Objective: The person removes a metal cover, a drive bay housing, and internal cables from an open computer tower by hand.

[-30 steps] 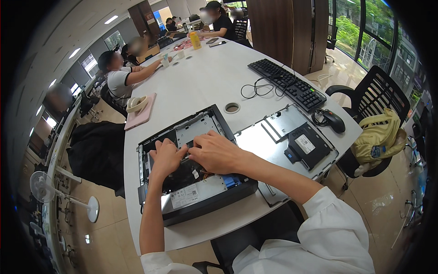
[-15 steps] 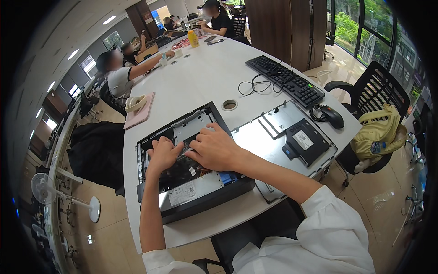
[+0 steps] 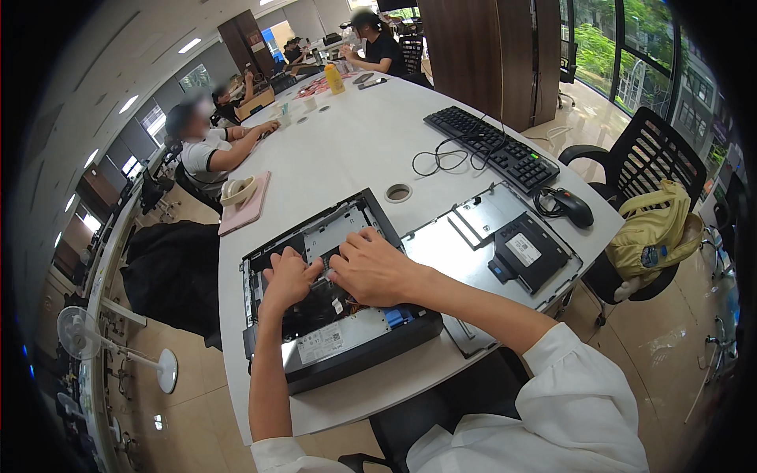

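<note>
Nearest me, the front wall of the open computer case (image 3: 367, 352) faces my body, the case lying flat on the desk (image 3: 359, 150). Just behind that wall is a silver box (image 3: 322, 342); I should keep my wrists off its metal edges. Past it sit a white plug (image 3: 337, 305) and loose wires (image 3: 354, 303), best kept from getting trapped under my knuckles. Farther in, my left hand (image 3: 290, 280) and right hand (image 3: 372, 268) are close together, fingers bent down into the case; their tips are hidden, so I can't tell whether they grip anything. Light, even force seems wiser than twisting. Beyond, rightward, lies a keyboard (image 3: 493, 146).
</note>
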### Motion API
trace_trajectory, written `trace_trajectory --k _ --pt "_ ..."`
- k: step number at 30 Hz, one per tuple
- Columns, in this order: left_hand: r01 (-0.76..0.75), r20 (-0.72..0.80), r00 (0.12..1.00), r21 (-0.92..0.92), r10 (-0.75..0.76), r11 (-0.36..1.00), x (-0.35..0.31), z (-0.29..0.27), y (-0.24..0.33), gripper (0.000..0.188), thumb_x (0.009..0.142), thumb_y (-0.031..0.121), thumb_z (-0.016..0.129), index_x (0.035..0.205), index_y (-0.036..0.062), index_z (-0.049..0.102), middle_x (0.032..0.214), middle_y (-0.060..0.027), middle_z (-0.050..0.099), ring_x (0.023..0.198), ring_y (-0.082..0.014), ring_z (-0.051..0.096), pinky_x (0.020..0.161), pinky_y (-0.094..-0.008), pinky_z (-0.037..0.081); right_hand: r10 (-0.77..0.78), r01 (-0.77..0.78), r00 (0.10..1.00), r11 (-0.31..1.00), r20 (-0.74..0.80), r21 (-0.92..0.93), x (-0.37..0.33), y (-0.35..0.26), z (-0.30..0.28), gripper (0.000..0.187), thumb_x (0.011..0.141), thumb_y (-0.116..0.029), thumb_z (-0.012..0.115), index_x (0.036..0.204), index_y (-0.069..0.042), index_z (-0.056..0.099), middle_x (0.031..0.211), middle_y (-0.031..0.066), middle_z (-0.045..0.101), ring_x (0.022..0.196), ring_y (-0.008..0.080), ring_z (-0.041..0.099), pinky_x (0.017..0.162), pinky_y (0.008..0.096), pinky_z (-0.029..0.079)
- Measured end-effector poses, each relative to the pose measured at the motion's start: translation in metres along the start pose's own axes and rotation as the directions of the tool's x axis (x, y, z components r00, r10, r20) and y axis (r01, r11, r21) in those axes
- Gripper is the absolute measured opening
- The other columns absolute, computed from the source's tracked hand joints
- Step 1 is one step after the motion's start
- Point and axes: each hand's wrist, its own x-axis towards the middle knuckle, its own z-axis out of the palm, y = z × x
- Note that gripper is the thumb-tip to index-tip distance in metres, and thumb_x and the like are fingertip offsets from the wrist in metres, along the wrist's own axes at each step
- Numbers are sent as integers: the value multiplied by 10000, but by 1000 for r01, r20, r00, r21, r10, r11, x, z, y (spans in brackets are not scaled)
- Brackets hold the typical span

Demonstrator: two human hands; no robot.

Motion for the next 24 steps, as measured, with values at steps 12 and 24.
trace_trajectory --k 12,24 --pt "50 -18 999 19 -50 999 -8 -8 8 628 958 529 578 848 -72 724 1254 -212 560 1174 -408 468 1040 -579 349 0 0 999 1000 -37 -1 2 1 7 310 1045 -273 521 973 -8 665 927 160 675 997 318 615 977 450 430" --pt "-4 -88 996 -79 -3 997 1 1 -10 553 898 495 674 759 -37 743 1128 -204 655 1128 -428 548 949 -537 464 30 -26 999 993 -31 115 1 3 5 265 1019 -279 581 1030 -59 727 894 144 679 1009 315 633 978 438 437"
